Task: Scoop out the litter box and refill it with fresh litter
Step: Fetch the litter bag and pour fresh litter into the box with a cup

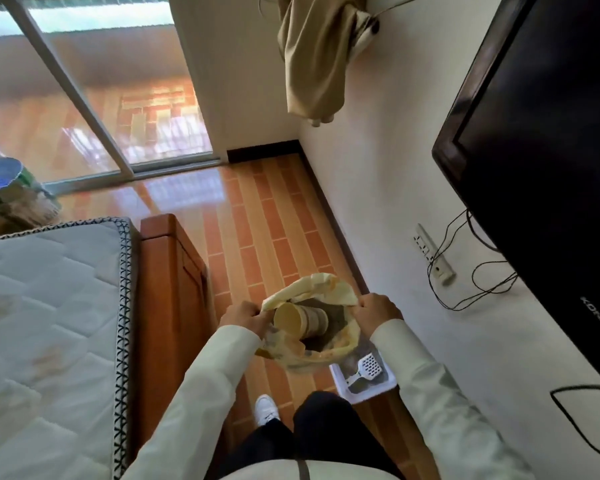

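Note:
I hold a yellow litter bag (pixel 329 289) open in front of me, above the floor. My left hand (pixel 245 317) grips its left rim and my right hand (pixel 378 311) grips its right rim. Inside lie dark grey litter (pixel 338 315) and a yellow cup (pixel 300 322) tipped on its side. Below the bag, by the wall, stands the white litter box (pixel 371 388), partly hidden by the bag and my right sleeve. A white slotted scoop (pixel 366 368) lies in the box on grey litter.
A bed with a bare mattress (pixel 45 320) and wooden frame (pixel 168 292) fills the left. A black TV (pixel 548 140) and a wall socket (pixel 432 252) with dangling cables are on the right wall. Glass doors (pixel 84 98) stand ahead beyond the narrow tiled aisle.

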`<move>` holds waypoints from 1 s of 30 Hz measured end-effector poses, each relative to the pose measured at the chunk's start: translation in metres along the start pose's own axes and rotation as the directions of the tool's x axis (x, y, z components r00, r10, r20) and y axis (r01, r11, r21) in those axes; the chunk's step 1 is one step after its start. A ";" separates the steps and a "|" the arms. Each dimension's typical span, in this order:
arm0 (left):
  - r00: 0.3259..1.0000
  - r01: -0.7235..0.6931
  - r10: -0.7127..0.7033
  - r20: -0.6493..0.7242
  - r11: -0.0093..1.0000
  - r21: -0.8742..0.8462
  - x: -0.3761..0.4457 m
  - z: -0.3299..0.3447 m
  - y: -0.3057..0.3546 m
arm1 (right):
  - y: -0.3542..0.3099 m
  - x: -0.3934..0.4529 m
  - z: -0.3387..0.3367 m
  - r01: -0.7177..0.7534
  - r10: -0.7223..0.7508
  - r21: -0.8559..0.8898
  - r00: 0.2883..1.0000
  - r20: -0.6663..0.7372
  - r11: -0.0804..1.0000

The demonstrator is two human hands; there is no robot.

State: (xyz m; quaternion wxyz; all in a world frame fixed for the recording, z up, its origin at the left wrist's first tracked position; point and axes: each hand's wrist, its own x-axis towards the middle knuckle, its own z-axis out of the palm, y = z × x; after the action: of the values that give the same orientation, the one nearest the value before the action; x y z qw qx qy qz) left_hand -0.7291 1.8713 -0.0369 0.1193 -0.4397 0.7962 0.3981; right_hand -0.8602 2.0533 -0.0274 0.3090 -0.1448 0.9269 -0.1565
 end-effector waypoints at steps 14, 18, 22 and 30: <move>0.987 -0.062 0.038 0.153 0.986 0.157 0.230 -0.033 0.089 | -0.054 0.210 -0.030 -0.160 0.159 -0.018 0.986 -0.044 0.987; 0.982 -0.093 0.054 0.181 0.972 0.215 0.298 -0.009 0.106 | -0.044 0.278 -0.030 -0.189 0.185 -0.063 0.981 -0.054 0.980; 0.974 -0.142 0.084 0.211 0.951 0.275 0.372 0.035 0.108 | -0.020 0.354 -0.012 -0.232 0.228 -0.071 0.972 -0.053 0.970; 0.951 -0.210 0.111 0.288 0.918 0.338 0.539 0.174 0.065 | 0.065 0.521 0.097 -0.307 0.306 -0.007 0.950 -0.062 0.952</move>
State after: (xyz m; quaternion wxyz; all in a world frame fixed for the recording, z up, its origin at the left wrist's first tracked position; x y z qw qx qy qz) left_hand -1.1236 1.6934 -0.4075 0.2698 -0.2858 0.8668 0.3068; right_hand -1.2108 1.9031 -0.4004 0.3004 0.0028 0.9482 -0.1031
